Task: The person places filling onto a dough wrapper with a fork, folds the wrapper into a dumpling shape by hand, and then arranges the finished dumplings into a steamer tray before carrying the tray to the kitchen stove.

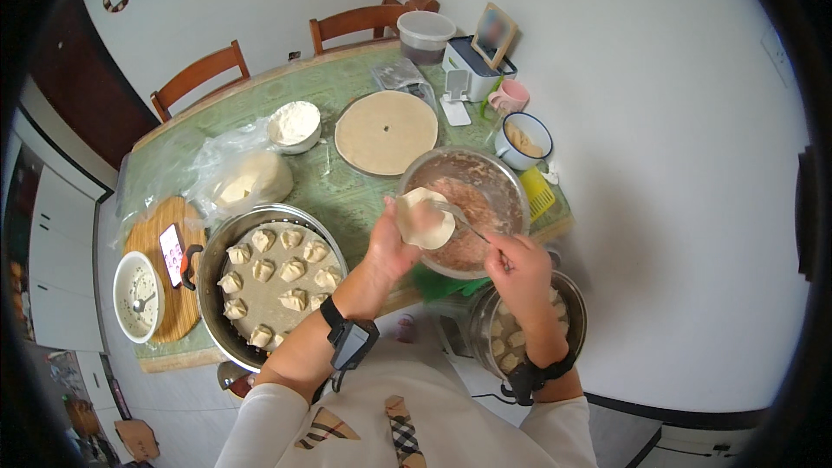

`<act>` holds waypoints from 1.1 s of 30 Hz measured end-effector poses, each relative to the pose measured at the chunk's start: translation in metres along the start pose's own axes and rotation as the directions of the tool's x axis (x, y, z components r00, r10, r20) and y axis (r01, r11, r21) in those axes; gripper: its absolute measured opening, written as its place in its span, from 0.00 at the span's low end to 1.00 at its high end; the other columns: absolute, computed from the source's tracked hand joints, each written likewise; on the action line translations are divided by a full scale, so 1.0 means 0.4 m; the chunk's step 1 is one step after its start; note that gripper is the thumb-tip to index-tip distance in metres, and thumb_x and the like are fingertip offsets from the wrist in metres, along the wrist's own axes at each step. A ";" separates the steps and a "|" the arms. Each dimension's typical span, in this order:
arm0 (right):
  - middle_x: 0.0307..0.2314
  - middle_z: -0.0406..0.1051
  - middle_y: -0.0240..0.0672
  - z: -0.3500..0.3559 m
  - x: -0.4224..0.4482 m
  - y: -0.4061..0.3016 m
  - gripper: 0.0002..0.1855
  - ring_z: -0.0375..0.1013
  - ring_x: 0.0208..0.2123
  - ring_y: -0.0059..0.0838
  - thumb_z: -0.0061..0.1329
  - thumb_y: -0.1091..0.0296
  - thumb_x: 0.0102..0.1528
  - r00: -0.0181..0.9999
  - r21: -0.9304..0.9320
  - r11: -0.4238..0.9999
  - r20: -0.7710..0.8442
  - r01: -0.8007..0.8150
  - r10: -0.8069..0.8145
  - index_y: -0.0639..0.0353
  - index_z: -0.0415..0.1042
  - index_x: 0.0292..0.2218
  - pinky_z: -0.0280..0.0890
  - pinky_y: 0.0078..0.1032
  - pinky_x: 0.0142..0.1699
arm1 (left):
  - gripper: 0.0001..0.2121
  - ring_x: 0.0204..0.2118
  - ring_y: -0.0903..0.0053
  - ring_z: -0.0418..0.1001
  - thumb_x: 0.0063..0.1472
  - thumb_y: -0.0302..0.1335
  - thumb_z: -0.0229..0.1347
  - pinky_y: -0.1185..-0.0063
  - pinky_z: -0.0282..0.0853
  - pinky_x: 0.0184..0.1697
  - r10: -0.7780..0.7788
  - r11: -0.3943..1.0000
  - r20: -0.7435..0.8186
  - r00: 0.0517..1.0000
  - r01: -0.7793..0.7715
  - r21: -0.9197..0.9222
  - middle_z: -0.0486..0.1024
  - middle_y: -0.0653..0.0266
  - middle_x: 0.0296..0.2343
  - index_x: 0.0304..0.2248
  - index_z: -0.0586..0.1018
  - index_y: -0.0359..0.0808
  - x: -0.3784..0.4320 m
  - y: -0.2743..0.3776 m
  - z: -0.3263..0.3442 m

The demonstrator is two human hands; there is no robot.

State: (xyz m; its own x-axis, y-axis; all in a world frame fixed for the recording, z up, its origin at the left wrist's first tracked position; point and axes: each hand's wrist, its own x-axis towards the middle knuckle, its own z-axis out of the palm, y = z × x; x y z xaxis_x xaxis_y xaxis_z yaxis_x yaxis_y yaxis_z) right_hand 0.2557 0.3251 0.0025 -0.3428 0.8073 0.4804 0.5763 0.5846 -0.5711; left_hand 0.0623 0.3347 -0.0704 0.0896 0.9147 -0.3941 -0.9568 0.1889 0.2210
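A round dough wrapper (443,231) rests on my left hand (390,240), which holds it over the near left side of a steel mixing bowl (426,172). Pinkish ground filling (478,211) lies in the bowl, and a dab of it sits on the wrapper. My right hand (525,270) grips the handle of a metal fork (461,216), whose tines touch the wrapper near that dab. Left of my left forearm, several pleated dumplings (292,270) stand on the lined tray of a large steamer pot (211,318). My forearm hides part of that tray.
A smaller pot (481,331) with dumplings stands below my right forearm. Behind the bowl are a round dough sheet (387,130), a bowl of flour (294,125) and an enamel mug (520,155). Bagged dough (257,179), a phone (172,253) and a white bowl (123,296) are leftward.
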 end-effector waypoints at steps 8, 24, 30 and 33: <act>0.23 0.73 0.32 0.008 -0.026 -0.018 0.11 0.66 0.23 0.12 0.45 0.77 0.48 0.921 0.341 0.857 0.202 -0.385 0.333 0.64 0.74 0.35 0.61 0.13 0.29 | 0.27 0.47 0.68 0.64 0.63 0.48 0.28 0.69 0.57 0.52 0.047 0.995 0.080 0.996 -0.054 0.085 0.66 0.59 0.44 0.48 0.62 0.34 -0.025 0.029 -0.032; 0.21 0.72 0.30 0.032 -0.070 0.008 0.10 0.65 0.23 0.13 0.45 0.77 0.48 0.888 0.381 0.803 0.225 -0.458 0.400 0.64 0.74 0.34 0.60 0.13 0.29 | 0.28 0.48 0.69 0.63 0.62 0.50 0.31 0.69 0.60 0.49 0.021 0.943 0.077 0.997 -0.045 0.330 0.64 0.59 0.45 0.50 0.60 0.34 -0.072 -0.022 -0.017; 0.18 0.68 0.25 0.049 -0.084 0.042 0.10 0.60 0.18 0.11 0.45 0.77 0.49 0.816 0.534 0.621 0.306 -0.573 0.490 0.63 0.75 0.34 0.54 0.11 0.23 | 0.27 0.48 0.67 0.63 0.62 0.49 0.28 0.67 0.58 0.52 -0.009 0.975 0.103 0.995 -0.015 0.223 0.64 0.58 0.45 0.50 0.60 0.34 -0.069 -0.021 -0.011; 0.16 0.63 0.22 0.056 -0.092 0.059 0.10 0.54 0.15 0.09 0.44 0.77 0.50 0.730 0.636 0.396 0.429 -0.662 0.532 0.64 0.74 0.35 0.47 0.11 0.19 | 0.28 0.48 0.66 0.63 0.63 0.49 0.26 0.66 0.57 0.53 -0.042 0.987 0.107 0.993 0.025 0.158 0.63 0.57 0.46 0.49 0.60 0.34 -0.065 -0.022 -0.015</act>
State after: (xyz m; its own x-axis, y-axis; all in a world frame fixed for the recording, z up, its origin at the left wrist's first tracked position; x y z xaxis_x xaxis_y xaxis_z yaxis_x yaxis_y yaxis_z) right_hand 0.2651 0.3110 -0.0436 -0.2620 0.9352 -0.2383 -0.0169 -0.2513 -0.9678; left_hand 0.0667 0.3070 -0.0674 0.1591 0.9388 -0.3055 -0.8986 0.2659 0.3490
